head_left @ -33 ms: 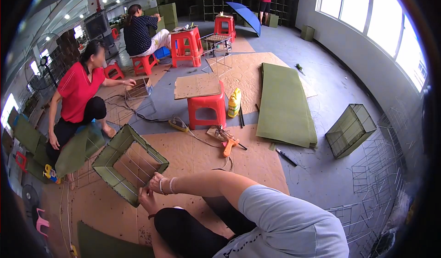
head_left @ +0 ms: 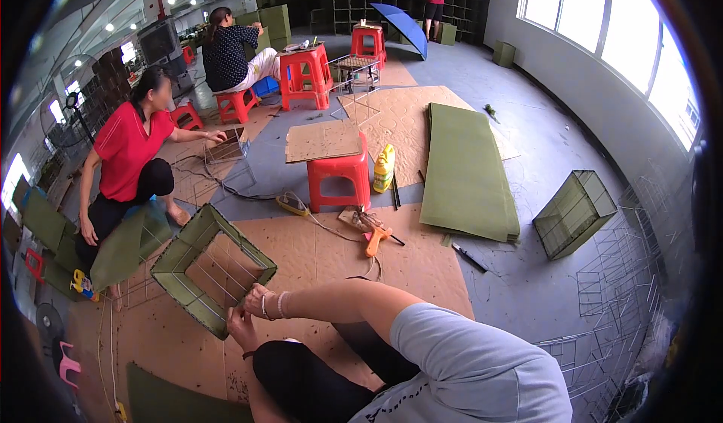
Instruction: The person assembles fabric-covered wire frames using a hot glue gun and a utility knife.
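Note:
A green fabric-covered wire box frame (head_left: 172,271) rests tilted on the brown cardboard, its open side facing up and thin metal wires crossing it. At its near right corner, my right hand (head_left: 258,300), with bracelets at the wrist, is closed on the rim. Just below, my left hand (head_left: 242,330) pinches the same corner from the near side. Fine detail between the fingers is too small to make out. An orange glue gun (head_left: 377,240) lies on the cardboard farther off, out of my hands' reach, with a dark cord.
Beyond stands a red stool (head_left: 339,184) topped with cardboard, beside a yellow bottle (head_left: 384,168). Green sheets (head_left: 468,174) lie stacked to the right, near a finished-looking green box (head_left: 574,216) and bare wire frames (head_left: 614,280). A person in red (head_left: 128,152) crouches at left.

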### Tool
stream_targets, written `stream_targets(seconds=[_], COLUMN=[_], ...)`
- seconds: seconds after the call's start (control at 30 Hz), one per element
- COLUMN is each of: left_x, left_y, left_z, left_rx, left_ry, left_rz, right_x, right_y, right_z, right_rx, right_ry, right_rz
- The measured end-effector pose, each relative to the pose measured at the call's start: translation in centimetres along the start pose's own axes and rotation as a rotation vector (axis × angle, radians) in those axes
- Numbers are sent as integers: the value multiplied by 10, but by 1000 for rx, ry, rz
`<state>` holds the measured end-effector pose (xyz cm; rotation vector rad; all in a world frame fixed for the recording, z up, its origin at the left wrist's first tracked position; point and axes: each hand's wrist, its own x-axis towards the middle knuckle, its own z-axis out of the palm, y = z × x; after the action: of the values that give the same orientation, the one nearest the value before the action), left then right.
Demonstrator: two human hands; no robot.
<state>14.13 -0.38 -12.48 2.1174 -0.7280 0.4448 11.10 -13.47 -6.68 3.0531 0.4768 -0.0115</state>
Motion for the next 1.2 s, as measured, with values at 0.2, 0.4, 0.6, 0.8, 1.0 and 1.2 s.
stream_targets(seconds=[0.2, 0.4, 0.6, 0.8, 1.0, 1.2], left_x=[-1, -3, -2, -1, 0, 0], left_y=[-9, -8, -1, -3, 3, 1], left_z=[7, 3, 4, -1, 0, 2], left_rx=[-35, 0, -47, -15, -3, -18], left_ry=[0, -5, -6, -20, 4, 5], left_rz=[-14, -7, -12, 4, -17, 28], right_x=[8, 10, 11, 10, 6, 4], right_y=[2, -2, 3, 2, -3, -3], right_z=[13, 19, 24, 20, 16, 13], right_rx=[31, 46, 58, 77, 57, 0], right_ry=[42, 63, 57, 8, 20, -42], right_rz=[6, 4, 35, 35, 42, 19])
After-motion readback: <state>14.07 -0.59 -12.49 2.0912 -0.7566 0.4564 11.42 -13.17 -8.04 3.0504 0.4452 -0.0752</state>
